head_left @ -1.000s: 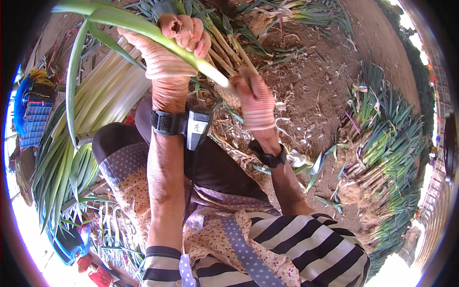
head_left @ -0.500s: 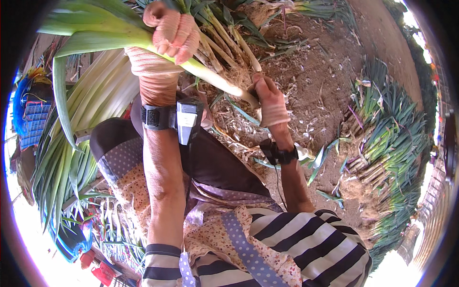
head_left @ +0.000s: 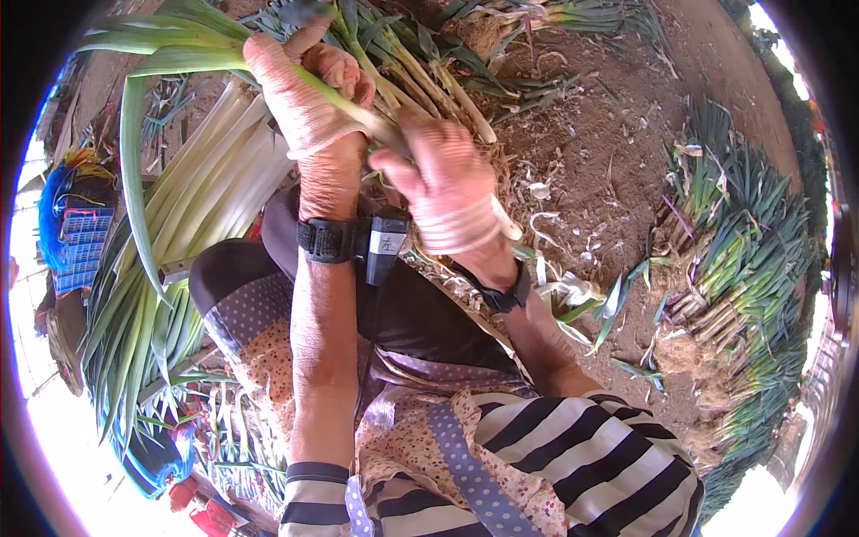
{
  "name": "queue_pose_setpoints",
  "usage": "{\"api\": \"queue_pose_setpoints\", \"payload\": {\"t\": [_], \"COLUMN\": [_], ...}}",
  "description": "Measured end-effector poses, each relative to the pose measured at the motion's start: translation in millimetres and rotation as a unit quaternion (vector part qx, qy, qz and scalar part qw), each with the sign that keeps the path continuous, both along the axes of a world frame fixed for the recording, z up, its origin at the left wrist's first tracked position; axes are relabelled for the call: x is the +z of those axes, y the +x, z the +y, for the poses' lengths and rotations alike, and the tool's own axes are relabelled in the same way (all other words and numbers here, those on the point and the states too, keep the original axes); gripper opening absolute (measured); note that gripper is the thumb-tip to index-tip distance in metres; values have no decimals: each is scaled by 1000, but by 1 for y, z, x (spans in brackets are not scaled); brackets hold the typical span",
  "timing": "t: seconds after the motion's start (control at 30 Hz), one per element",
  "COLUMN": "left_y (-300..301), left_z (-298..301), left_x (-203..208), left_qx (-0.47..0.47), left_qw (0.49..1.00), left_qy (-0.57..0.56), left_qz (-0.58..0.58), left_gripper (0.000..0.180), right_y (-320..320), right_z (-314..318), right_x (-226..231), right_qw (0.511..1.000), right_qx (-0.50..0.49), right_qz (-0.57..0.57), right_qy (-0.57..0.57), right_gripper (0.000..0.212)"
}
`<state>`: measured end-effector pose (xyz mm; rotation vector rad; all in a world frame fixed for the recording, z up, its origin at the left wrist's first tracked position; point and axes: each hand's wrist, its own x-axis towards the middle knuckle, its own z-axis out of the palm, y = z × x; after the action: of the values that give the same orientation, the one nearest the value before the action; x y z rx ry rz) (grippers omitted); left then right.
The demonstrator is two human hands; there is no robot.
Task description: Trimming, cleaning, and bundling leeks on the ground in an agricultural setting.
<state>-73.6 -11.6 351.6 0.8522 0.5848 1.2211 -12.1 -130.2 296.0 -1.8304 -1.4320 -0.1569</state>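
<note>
A leek (head_left: pixel 358 112) with broad green leaves and a pale stem slants across in front of me. My left hand (head_left: pixel 309 94), in a light glove or wrap, grips it where the leaves meet the stem. Close to the stem's lower end is my right hand (head_left: pixel 447 183), smeared by motion, its fingers curled and thumb toward the stem. A pale, narrow end (head_left: pixel 506 219) sticks out behind this hand; what it belongs to is hidden. On my left lies a bundle of pale, long-leaved leeks (head_left: pixel 210 170).
Unpeeled leeks (head_left: pixel 403 67) lie on the ground just beyond my hands. A long heap of rooted leeks (head_left: pixel 734 268) runs along the right. Peeled scraps (head_left: pixel 573 288) litter the soil. At far left are a blue crate (head_left: pixel 82 246) and red items (head_left: pixel 211 517).
My right hand has moved left and up along the stem, from the root end toward my left hand. My left hand has shifted slightly right and turned, its thumb side now lifted.
</note>
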Motion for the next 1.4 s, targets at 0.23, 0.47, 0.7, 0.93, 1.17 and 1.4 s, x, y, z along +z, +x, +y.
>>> {"api": "queue_pose_setpoints", "payload": {"t": [0.23, 0.47, 0.7, 0.93, 1.17, 1.4], "left_y": [0, -7, -13, -6, -17, -15], "left_z": [-8, 6, 27, 23, 15, 27], "left_x": [5, -8, -13, -18, 0, 2], "left_qx": [-120, -298, -312, -374, -250, -108], "left_qw": [988, 929, 893, 868, 947, 982], "left_qy": [-12, 46, 68, 43, -14, -16], "left_qz": [-100, -215, -317, -323, -203, -156], "left_gripper": [74, 76, 73, 68, 72, 74], "right_y": [19, 44, 76, 47, 54, 101], "right_z": [-1, -39, -108, -53, -41, -121], "right_x": [-28, -85, -64, -9, -34, -73], "right_qw": [837, 864, 767, 948, 989, 820], "right_qx": [99, 22, -152, 212, 121, -153], "right_qz": [519, 402, 616, 228, -42, 532], "right_qy": [-143, -303, -99, 59, -75, -145], "right_gripper": [25, 19, 30, 9, 11, 29]}}
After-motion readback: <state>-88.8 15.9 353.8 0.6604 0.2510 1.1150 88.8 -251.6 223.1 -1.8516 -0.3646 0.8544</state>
